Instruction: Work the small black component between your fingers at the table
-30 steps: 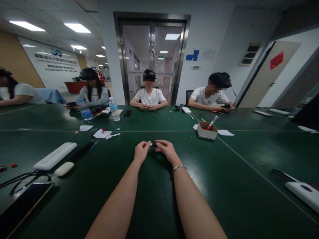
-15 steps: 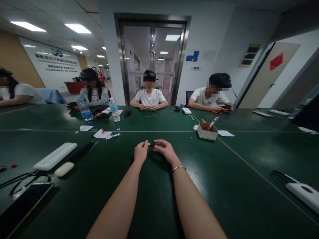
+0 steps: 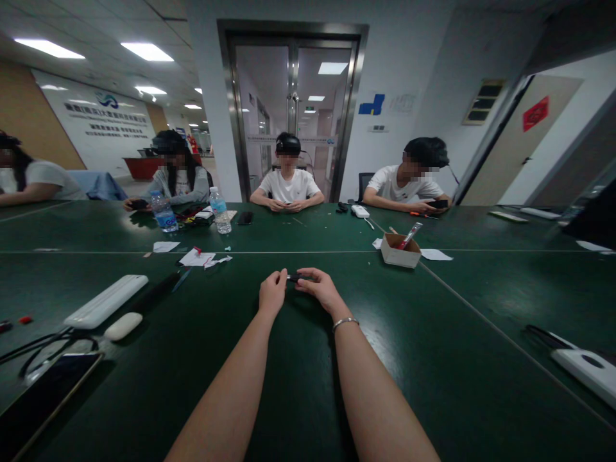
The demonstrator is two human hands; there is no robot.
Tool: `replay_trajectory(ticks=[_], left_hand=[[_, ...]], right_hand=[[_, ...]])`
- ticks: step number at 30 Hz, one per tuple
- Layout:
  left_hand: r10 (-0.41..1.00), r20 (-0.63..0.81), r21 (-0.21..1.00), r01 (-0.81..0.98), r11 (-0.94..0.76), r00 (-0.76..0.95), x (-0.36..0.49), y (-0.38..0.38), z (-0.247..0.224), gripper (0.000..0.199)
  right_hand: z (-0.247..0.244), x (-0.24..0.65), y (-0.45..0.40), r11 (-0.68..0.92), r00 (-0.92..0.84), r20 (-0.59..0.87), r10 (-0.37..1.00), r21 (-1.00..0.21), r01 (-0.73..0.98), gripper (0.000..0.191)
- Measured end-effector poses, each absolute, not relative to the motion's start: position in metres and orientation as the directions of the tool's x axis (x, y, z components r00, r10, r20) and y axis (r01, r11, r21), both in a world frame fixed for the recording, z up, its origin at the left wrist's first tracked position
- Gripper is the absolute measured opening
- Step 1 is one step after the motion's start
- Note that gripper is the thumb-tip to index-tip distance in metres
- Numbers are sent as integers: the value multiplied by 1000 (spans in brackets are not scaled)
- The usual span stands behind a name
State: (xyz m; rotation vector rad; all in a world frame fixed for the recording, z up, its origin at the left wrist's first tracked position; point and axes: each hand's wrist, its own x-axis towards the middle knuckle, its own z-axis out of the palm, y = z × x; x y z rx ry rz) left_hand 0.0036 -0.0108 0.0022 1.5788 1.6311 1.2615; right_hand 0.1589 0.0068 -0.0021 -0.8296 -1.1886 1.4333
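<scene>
A small dark object (image 3: 295, 278) with a shiny metal end spans the gap between my two hands, over the green table (image 3: 298, 359). My left hand (image 3: 273, 292) pinches its metal end between thumb and fingertips. The dark end is gripped by the thumb and fingers of my right hand (image 3: 318, 287), whose wrist wears a silver bracelet (image 3: 345, 323). The object is too small to identify, and my fingers partly cover it.
At left lie a white power strip (image 3: 106, 301), a white mouse (image 3: 124, 326), cables and a phone (image 3: 48, 401). Torn paper (image 3: 196, 257) and an open box (image 3: 400, 251) lie ahead. Another white device (image 3: 584, 369) lies right. Several people sit across the table.
</scene>
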Motion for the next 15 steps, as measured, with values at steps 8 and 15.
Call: replay_trajectory(ticks=[8, 15], left_hand=[[975, 206, 904, 397, -158, -81, 0, -6, -5, 36], [971, 233, 912, 355, -203, -43, -1, -4, -6, 28]], right_hand=[[-1, 162, 7, 6, -180, 64, 981, -952, -306, 38], [0, 162, 8, -10, -168, 44, 985, -951, -309, 34]])
